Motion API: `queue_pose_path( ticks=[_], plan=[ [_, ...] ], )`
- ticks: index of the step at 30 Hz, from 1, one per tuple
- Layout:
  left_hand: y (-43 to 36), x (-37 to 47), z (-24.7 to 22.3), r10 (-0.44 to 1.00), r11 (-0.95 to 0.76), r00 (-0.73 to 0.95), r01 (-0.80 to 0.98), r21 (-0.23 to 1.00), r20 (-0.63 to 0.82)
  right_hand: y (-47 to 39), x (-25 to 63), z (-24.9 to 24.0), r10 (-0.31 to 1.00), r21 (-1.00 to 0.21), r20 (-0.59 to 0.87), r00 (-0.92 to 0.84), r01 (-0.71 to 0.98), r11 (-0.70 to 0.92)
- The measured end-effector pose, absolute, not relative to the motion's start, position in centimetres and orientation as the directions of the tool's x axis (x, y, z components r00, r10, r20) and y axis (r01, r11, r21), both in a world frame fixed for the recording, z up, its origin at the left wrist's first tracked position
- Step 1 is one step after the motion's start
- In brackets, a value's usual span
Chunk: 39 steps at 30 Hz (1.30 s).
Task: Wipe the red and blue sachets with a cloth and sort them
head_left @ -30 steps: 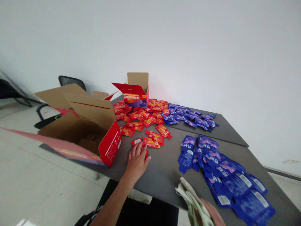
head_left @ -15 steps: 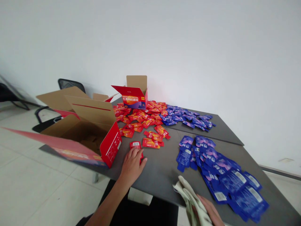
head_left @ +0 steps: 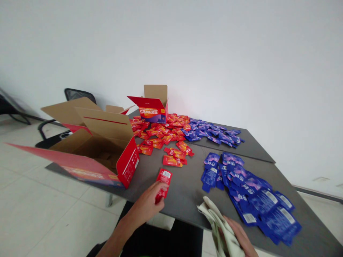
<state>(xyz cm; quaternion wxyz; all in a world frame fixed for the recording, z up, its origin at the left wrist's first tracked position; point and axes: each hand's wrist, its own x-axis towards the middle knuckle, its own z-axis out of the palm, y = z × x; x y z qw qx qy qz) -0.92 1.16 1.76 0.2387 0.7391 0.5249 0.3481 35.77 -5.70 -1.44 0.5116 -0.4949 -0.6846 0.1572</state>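
My left hand (head_left: pixel 150 202) is closed on a red sachet (head_left: pixel 164 178) at the front of the dark table, with the sachet's barcode end sticking out past the fingers. At the table's front edge, my right hand (head_left: pixel 237 233) grips a folded pale green cloth (head_left: pixel 218 223); part of its fingers is hidden by the folds. Just beyond the left hand lie a few loose red sachets (head_left: pixel 173 161). A spread pile of blue sachets (head_left: pixel 249 192) is to the right of the cloth.
An open red carton (head_left: pixel 130 166) with raised flaps stands at the left table edge. Farther back are a second open carton (head_left: pixel 152 113), a heap of red sachets (head_left: pixel 160 134) and a heap of blue sachets (head_left: pixel 214 132). A black chair (head_left: pixel 80 95) is behind the left carton.
My left hand has drawn the red sachet nearer to me and slightly right, away from the loose red ones. My right hand still holds the cloth in nearly the same place.
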Motion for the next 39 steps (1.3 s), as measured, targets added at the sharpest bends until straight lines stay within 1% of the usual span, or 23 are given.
queue_pose_path(
  ticks=[3, 5, 9, 14, 17, 21, 23, 25, 27, 30, 32, 34, 36, 39],
  plan=[
    [1.3, -0.1, 2.6, 0.926, -0.363, 0.304, 0.565, 0.741, 0.223, -5.8, 35.9, -2.0, 0.824, -0.690, 0.566, -0.027, 0.530, 0.492],
    [1.6, 0.6, 3.1, 0.900, -0.417, 0.367, 0.560, 0.716, 0.237, -5.9, 35.7, -2.1, 0.822, -0.678, 0.569, -0.022, 0.553, 0.484],
    [1.5, 1.2, 3.7, 0.860, -0.502, 0.429, 0.615, 0.608, 0.275, -6.0, 35.1, -1.4, 0.817, -0.648, 0.577, 0.002, 0.609, 0.457],
    [-0.6, 0.1, 2.8, 0.856, -0.511, 0.381, 0.732, 0.451, 0.350, -6.0, 34.2, -0.1, 0.797, -0.644, 0.603, 0.034, 0.610, 0.461],
    [-1.9, -0.9, 2.0, 0.861, -0.483, 0.345, 0.786, 0.386, 0.373, -6.1, 33.8, 0.0, 0.814, -0.671, 0.576, 0.078, 0.613, 0.416],
    [-2.7, -1.7, 1.3, 0.849, -0.509, 0.389, 0.782, 0.359, 0.357, -5.4, 32.5, 0.2, 0.828, -0.750, 0.514, 0.224, 0.585, 0.308],
    [-2.7, -1.9, 1.0, 0.842, -0.523, 0.404, 0.776, 0.353, 0.358, -4.3, 31.2, 1.1, 0.823, -0.768, 0.509, 0.253, 0.565, 0.302],
    [-2.8, -2.0, 0.6, 0.836, -0.529, 0.405, 0.774, 0.347, 0.371, -2.8, 29.3, 2.6, 0.819, -0.753, 0.539, 0.196, 0.548, 0.365],
    [-3.0, -1.9, 0.1, 0.833, -0.528, 0.395, 0.778, 0.340, 0.388, -1.3, 26.8, 4.2, 0.813, -0.719, 0.577, 0.080, 0.520, 0.460],
    [-3.4, -1.4, -0.6, 0.841, -0.497, 0.347, 0.799, 0.339, 0.415, 0.5, 22.7, 5.7, 0.789, -0.642, 0.584, -0.191, 0.486, 0.592],
    [-3.7, -0.8, -1.0, 0.849, -0.463, 0.285, 0.808, 0.364, 0.446, 1.4, 20.5, 5.6, 0.744, -0.555, 0.519, -0.421, 0.496, 0.668],
    [-3.9, -0.3, -1.1, 0.854, -0.436, 0.231, 0.807, 0.398, 0.466, 2.6, 19.3, 4.9, 0.703, -0.480, 0.432, -0.565, 0.516, 0.710],
    [-4.0, 0.0, -1.0, 0.858, -0.424, 0.209, 0.804, 0.417, 0.470, 4.4, 19.3, 4.2, 0.699, -0.445, 0.395, -0.595, 0.542, 0.713],
    [-3.8, 0.2, -0.8, 0.861, -0.416, 0.201, 0.806, 0.421, 0.467, 7.8, 20.7, 4.2, 0.741, -0.411, 0.410, -0.532, 0.617, 0.671]
  ],
)
